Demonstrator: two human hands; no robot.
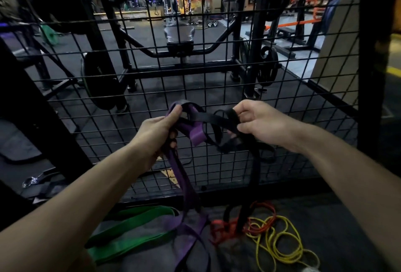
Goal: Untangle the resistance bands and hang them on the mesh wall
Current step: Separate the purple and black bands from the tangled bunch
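Left hand (155, 135) grip closed on purple band (196, 135) trailing floorward, right hand (260, 123) pinching black band (208, 117) stretched sideways between

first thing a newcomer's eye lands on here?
The two hands at centre: the left hand grips a purple band and the right hand a black band, knotted together before the mesh wall. Below, green, red and yellow bands lie on the floor.
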